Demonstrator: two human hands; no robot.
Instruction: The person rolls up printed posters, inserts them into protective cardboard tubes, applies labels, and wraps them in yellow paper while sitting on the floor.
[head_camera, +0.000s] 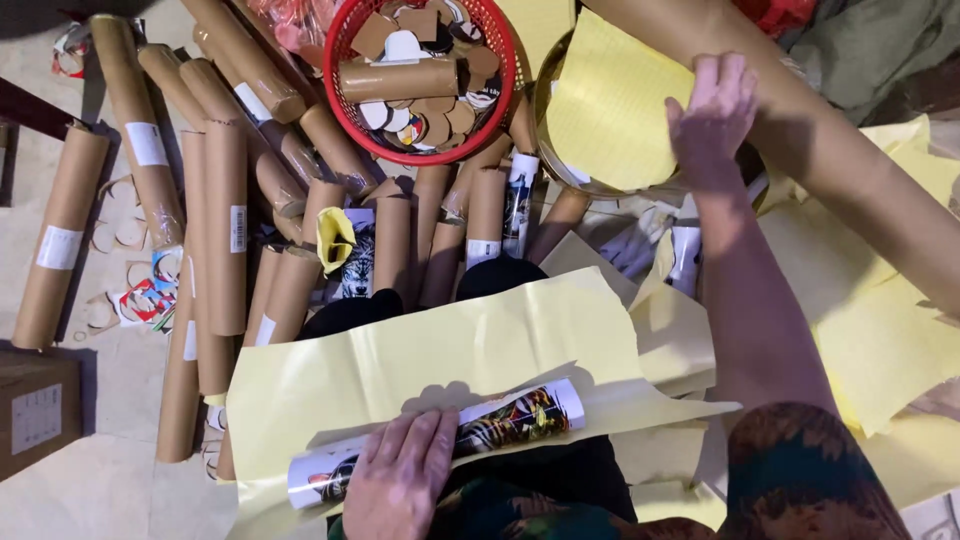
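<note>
My left hand (400, 478) presses down on a rolled printed poster (520, 415) that lies across a yellow paper sheet (400, 350) on my lap. My right hand (712, 110) reaches forward, fingers spread, resting on a long brown cardboard tube (860, 175) beside a yellow lined sheet (610, 100) that sits in a round metal bowl (545, 100).
Many brown cardboard tubes (225, 220) lie piled at the left and middle. A red plastic basket (420, 75) holds round cardboard end caps and a short tube. Loose yellow sheets (890, 340) cover the right. A cardboard box (38, 415) stands at the lower left.
</note>
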